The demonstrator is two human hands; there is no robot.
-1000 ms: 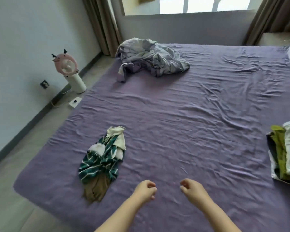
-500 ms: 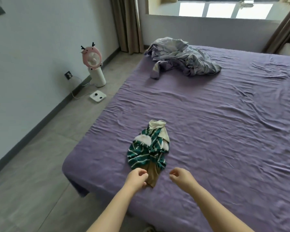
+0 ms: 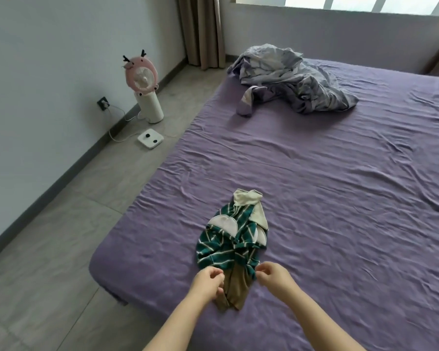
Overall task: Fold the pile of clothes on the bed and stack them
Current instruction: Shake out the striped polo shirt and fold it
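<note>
Green-striped garment [image 3: 230,245] lies bunched near the bed's [image 3: 340,188] corner, long axis running straight away from me.
Both hands flank its near end: my left hand [image 3: 207,281] and right hand [image 3: 273,276] equally close, fingers curled; whether they pinch cloth yet I cannot tell.

Garment [image 3: 232,239] near bed [image 3: 340,186] corner, blanket [image 3: 289,77] far behind

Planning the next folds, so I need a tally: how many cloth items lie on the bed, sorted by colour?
Green-and-white striped garment: 1
Olive-brown garment: 1
Grey-lilac crumpled bedding: 1
Total: 3
</note>
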